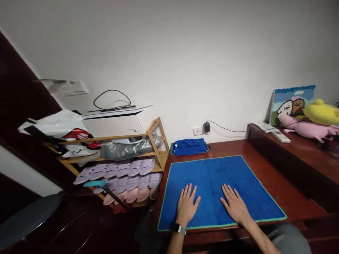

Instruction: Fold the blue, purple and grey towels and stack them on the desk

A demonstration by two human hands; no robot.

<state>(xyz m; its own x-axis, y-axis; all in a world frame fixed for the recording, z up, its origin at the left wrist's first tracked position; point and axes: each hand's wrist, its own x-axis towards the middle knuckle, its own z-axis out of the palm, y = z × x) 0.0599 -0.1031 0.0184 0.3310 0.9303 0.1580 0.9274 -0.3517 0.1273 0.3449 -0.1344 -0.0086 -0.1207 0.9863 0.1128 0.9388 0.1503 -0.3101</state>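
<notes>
- Blue fabric cloth with bright green edging [209, 173]: rectangular, spread flat on a glossy reddish-brown wooden table [299, 201], its near side along the table's front edge.
- Left hand [187, 207]: palm down on the cloth's near left part, fingers extended, gripping nothing. Wristband, black with silvery clasp [180, 229], on that wrist.
- Right hand [235, 205]: palm down on the cloth's near right part, fingers extended, likewise gripping nothing. Hands apart; bare cloth between.
- Folded blue fabric bundle [190, 146]: just beyond the cloth's far left corner, apart from it.
- Black plug-in adapter with thin cable [207, 127]: in the wall socket beyond the cloth's far edge.
- Light wooden rack [164, 157] holding pale purple slippers [123, 169]: left of the cloth.
- Pink plush toy [308, 129] and white remote control [281, 137]: on the raised surface right of the cloth.
</notes>
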